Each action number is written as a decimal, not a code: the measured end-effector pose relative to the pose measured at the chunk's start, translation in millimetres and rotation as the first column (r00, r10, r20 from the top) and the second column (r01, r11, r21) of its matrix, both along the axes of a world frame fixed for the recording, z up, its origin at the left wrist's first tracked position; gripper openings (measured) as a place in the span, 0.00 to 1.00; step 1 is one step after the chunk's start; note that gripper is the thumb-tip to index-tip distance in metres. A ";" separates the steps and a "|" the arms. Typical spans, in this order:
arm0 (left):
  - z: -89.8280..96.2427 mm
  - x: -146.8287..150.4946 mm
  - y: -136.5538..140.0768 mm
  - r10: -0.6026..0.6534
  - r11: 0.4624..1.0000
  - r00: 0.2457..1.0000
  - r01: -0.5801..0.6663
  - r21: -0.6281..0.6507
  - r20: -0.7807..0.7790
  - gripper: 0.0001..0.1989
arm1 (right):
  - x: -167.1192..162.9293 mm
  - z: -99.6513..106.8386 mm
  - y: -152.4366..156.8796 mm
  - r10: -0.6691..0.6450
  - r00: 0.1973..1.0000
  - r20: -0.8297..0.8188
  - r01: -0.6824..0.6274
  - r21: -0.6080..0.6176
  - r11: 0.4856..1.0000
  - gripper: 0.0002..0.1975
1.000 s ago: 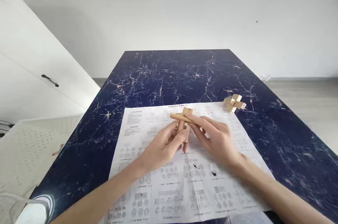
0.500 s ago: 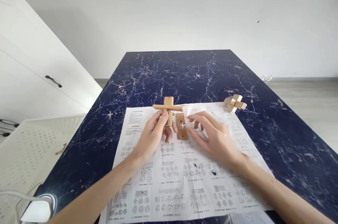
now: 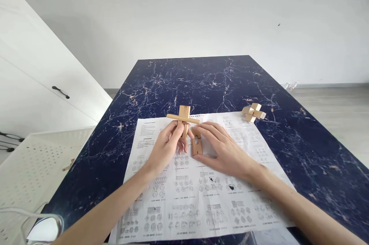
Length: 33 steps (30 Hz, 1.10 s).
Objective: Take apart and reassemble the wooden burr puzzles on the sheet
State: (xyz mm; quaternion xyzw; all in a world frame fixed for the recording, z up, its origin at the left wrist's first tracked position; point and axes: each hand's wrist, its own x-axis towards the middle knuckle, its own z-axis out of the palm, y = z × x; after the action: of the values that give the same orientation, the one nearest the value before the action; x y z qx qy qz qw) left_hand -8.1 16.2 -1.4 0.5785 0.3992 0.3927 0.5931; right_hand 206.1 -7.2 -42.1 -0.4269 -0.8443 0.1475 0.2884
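Observation:
My left hand is closed on two crossed wooden puzzle pieces, one flat block standing upright and a thinner bar lying across it. Just right of them, a flat wooden puzzle piece with a notch rests over a printed instruction sheet. My right hand reaches over this notched piece, thumb at its near end and fingertips at its far end, gripping it. The fingers partly cover its upper part. The sheet beneath both hands carries rows of small puzzle drawings.
An assembled wooden burr puzzle sits at the sheet's far right corner on the dark blue marbled table. To the left stand a white perforated basket with a wooden piece inside, and a white cabinet. A white charger with a cable is at the lower left.
My right hand has moved left and onto the notched piece, its fingers now at the ends. The crossed pieces in my left hand have tilted slightly.

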 end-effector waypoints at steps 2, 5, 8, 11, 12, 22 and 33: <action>0.7 -0.8 0.0 -0.001 1.000 1.000 0.001 -0.014 0.003 0.18 | 0.2 4.0 -0.2 -0.008 0.999 -0.050 0.007 -0.019 1.000 0.33; 0.3 -3.1 1.0 0.008 0.998 0.999 -0.005 -0.058 0.046 0.17 | 3.7 10.6 0.0 -0.084 0.984 -0.155 0.078 -0.042 0.996 0.33; 0.9 -6.6 3.4 0.023 0.992 0.995 -0.011 -0.127 0.096 0.16 | 10.1 15.7 1.9 -0.164 0.943 -0.290 0.164 -0.025 0.986 0.33; 3.3 -10.6 6.1 -0.002 0.972 0.993 0.030 -0.235 0.118 0.16 | 15.2 19.0 2.9 -0.121 0.895 -0.428 0.148 0.031 0.988 0.36; 4.2 -11.7 6.9 -0.026 0.962 0.991 0.060 -0.268 0.129 0.16 | 16.0 19.9 2.4 -0.092 0.882 -0.462 0.128 0.047 0.991 0.38; 7.4 -16.0 8.7 -0.288 0.832 0.935 0.351 -0.430 0.206 0.23 | 13.1 31.3 -12.4 0.086 0.914 -0.396 -0.022 0.165 0.986 0.44; 2.7 -20.4 13.4 -0.424 0.707 0.888 0.448 -0.547 0.179 0.31 | 11.2 38.3 -15.8 0.214 0.948 -0.234 -0.149 0.266 0.952 0.42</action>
State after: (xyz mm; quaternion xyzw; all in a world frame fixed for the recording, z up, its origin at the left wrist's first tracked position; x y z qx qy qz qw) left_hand -28.5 29.6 1.2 0.4424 0.3385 0.1140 0.8226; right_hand 217.3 -23.0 -3.8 -0.2848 -0.8468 0.1228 0.4322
